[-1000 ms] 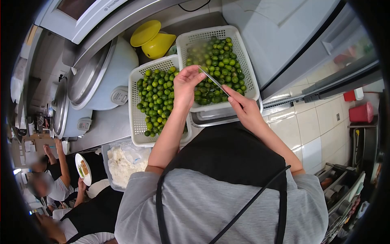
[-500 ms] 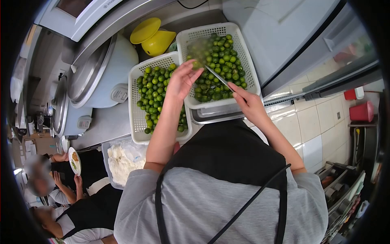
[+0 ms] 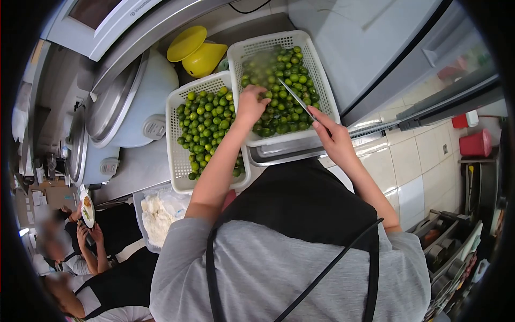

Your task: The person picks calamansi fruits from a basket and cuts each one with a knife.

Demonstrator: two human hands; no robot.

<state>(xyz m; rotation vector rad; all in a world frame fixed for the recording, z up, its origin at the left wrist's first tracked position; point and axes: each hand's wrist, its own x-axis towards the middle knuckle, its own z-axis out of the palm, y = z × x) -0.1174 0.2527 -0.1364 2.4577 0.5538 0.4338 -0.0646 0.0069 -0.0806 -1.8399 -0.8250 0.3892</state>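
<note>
In the head view, my right hand point(image 3: 335, 140) grips a knife point(image 3: 296, 97) by its handle, the blade slanting up and left over the limes. My left hand point(image 3: 250, 106) is at the left side of the right-hand white basket point(image 3: 325, 96), its fingers curled round a small green lime point(image 3: 263, 97) that they partly hide. Loose green limes point(image 3: 292, 80) fill much of this basket. Beside it, under my left forearm, a second white basket point(image 3: 173, 134) holds more limes point(image 3: 203, 122).
A yellow container point(image 3: 206, 58) stands behind the baskets. Large lidded cookers point(image 3: 134, 112) line the counter at left. A tub of white stuff point(image 3: 160, 214) sits near my left elbow. Two people are at lower left, one with a plate point(image 3: 87, 209). A fridge door point(image 3: 375, 59) flanks the right.
My left hand has gone from loosely spread fingers to curled ones down among the limes. The knife tip has moved slightly away from that hand. The plate at lower left has shifted left.
</note>
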